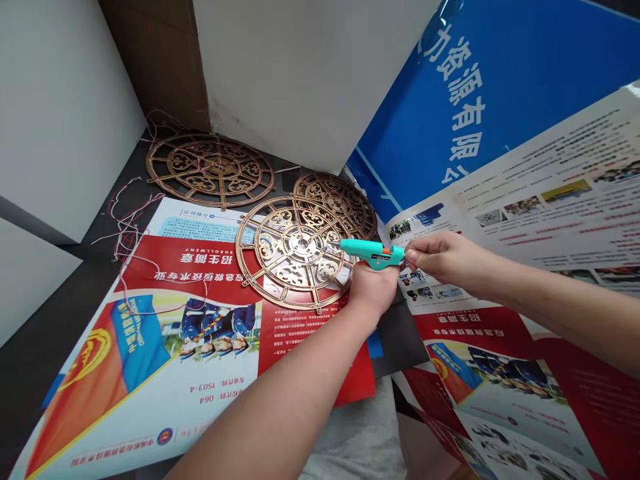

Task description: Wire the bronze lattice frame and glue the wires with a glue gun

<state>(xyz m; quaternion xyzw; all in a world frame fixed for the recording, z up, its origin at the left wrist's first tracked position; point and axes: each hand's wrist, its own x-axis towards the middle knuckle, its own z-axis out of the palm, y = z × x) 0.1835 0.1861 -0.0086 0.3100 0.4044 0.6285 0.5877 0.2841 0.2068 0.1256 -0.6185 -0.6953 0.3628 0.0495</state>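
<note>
A teal glue gun [367,251] lies level in my left hand [373,287], whose fingers are wrapped round its handle. Its nozzle points left, over the right part of a round bronze-coloured openwork disc [280,243]. Just behind the gun's rear end, my right hand [434,257] is closed in a pinch. What the right fingertips hold, if anything, is too small to make out. The disc rests on a red and white printed poster [315,340].
Two more openwork discs lie behind, one at the left [173,180] and one at the right [363,207]. Tangled red and white wires [123,227] spread at the left. White panels [300,73] stand at the back; a blue and white printed banner [525,87] rises at the right.
</note>
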